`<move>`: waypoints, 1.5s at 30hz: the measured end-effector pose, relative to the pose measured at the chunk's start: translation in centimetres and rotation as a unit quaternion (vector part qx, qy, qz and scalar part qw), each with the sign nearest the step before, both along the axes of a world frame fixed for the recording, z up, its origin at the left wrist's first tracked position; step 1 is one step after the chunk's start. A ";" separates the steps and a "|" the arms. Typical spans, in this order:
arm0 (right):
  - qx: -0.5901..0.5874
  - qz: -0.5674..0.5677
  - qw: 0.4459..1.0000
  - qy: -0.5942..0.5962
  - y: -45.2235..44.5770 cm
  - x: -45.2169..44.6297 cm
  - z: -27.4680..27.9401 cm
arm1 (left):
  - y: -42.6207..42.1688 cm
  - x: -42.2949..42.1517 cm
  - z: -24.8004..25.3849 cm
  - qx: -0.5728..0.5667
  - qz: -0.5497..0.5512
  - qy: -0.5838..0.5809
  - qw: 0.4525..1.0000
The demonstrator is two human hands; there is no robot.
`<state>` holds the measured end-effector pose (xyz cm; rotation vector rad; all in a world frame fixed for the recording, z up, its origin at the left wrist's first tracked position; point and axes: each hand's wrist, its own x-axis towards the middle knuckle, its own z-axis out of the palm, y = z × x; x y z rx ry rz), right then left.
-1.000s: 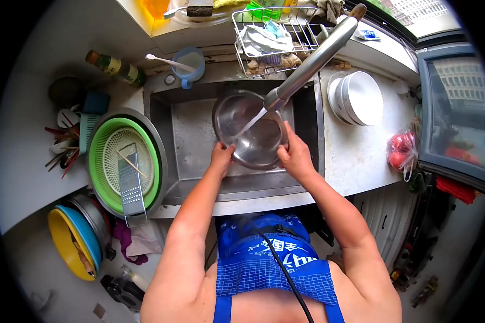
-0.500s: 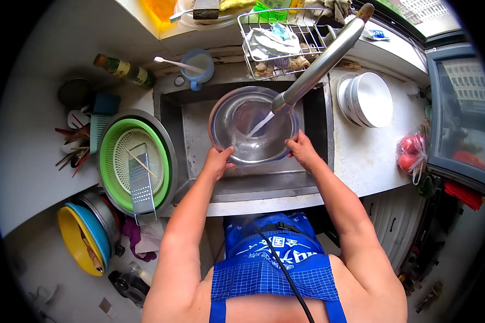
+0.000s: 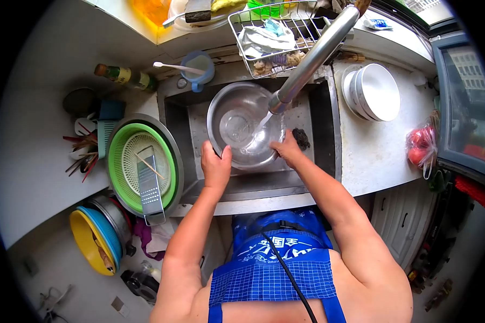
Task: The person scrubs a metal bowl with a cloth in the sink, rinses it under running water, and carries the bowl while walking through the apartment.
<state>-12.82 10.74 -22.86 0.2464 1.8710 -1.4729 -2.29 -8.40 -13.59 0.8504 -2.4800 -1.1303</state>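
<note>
Being gripped at its right side by the right hand [image 3: 289, 149], a metal bowl [image 3: 234, 127] is being held over the sink [image 3: 242, 189]; at the bowl's near left rim the left hand [image 3: 216, 164] is being rested, thumb parted from fingers; whether it is closing on the rim cannot be told. Water [image 3: 262, 123] is being poured into the bowl from the faucet [image 3: 318, 56]; a dark clump [image 3: 300, 139] is lying in the sink, just beside the right hand. Behind the sink, a blue cup [image 3: 198, 70] is standing near a wire rack [image 3: 248, 63]; to the left, a green basin [image 3: 114, 161] is holding a pale colander [image 3: 130, 153], with a grater [image 3: 150, 188] being propped across both. On the surface [image 3: 364, 159] to the right, white bowls [image 3: 380, 92] are being stacked on their sides or tilted, which cannot be told; farther right, red things are being enclosed in a plastic bag [image 3: 420, 145].
</note>
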 end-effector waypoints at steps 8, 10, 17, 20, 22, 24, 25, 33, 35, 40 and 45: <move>-0.026 -0.011 0.995 -0.097 3.4 1.3 -0.9 | 1.9 -0.8 3.2 0.053 -0.036 -0.098 0.993; 0.004 0.020 0.996 -0.085 1.6 -0.1 0.3 | 1.5 -1.5 4.8 0.043 -0.018 -0.120 0.992; -0.006 0.091 0.983 -0.162 -1.3 1.1 1.4 | -0.5 -1.1 6.0 -0.023 0.023 -0.088 0.996; -0.057 0.022 0.979 -0.194 1.9 1.0 -0.4 | 0.6 -0.4 5.4 0.005 -0.020 -0.083 0.996; 0.019 0.051 0.984 -0.168 2.4 -0.9 1.0 | 0.7 0.0 4.7 -0.007 -0.033 -0.089 0.996; -0.044 0.036 0.996 -0.074 2.3 -2.3 1.5 | -0.1 0.4 4.4 0.167 -0.015 -0.116 0.979; -0.066 0.028 0.996 -0.043 2.1 -2.8 0.3 | -0.8 0.4 4.4 0.281 0.036 -0.114 0.952; -0.152 0.125 0.978 0.074 0.9 -4.2 2.5 | -2.3 3.8 0.0 0.550 0.089 -0.186 0.809; -0.008 0.154 0.983 0.100 0.6 -4.2 3.8 | -1.3 4.3 -1.4 0.503 0.086 -0.122 0.852; 0.112 0.172 0.849 0.487 -2.1 -2.8 5.6 | 0.3 4.3 -0.7 0.246 0.066 -0.097 0.962; 0.086 0.353 0.767 0.529 -4.2 -2.6 1.3 | 1.6 3.9 0.6 0.166 0.009 -0.057 0.984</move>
